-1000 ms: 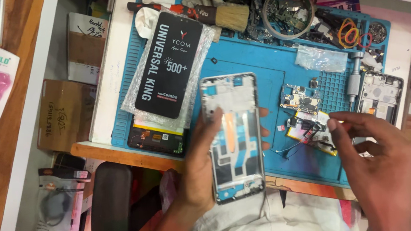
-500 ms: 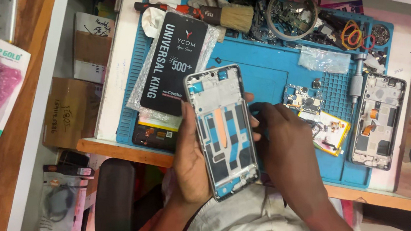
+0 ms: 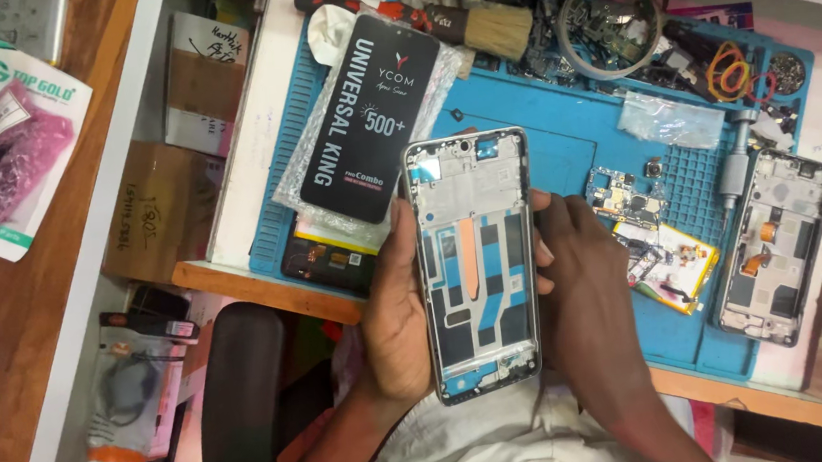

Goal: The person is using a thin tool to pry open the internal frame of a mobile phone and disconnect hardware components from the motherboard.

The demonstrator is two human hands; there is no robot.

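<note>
**Phone frame held upright between both hands**

Centrally in the frame, a stripped phone frame (image 3: 476,265) is held upright above the person's lap, its top end reaching over the blue mat (image 3: 564,146) on the worktop (image 3: 250,126). The frame is seen from its inner side, with a silver rim, metal shielding in the upper part and an orange strip running down the middle. The left hand (image 3: 394,313) is closed around the frame's left edge, the palm behind it and the thumb lying along the rim. The right hand (image 3: 588,294) is pressed against the right edge, its grip curled onto the rim; how far the fingers reach behind the frame cannot be told.

At the upper middle, a black flat package (image 3: 370,114) is laid slantwise on a clear bubble bag, just beside the frame's upper left corner. A brush (image 3: 487,28) with pale bristles is seen above it, and a round ring (image 3: 609,26) with small parts inside lies at the upper right. To the right of the right hand, a circuit board (image 3: 626,202) and a yellow-edged battery (image 3: 674,271) are laid on the mat, close together. A second opened phone body (image 3: 776,244) is set at the right edge of the mat, well apart from the held frame. At the upper left of the frame, a pink bag (image 3: 3,165) rests on a wooden surface.
</note>
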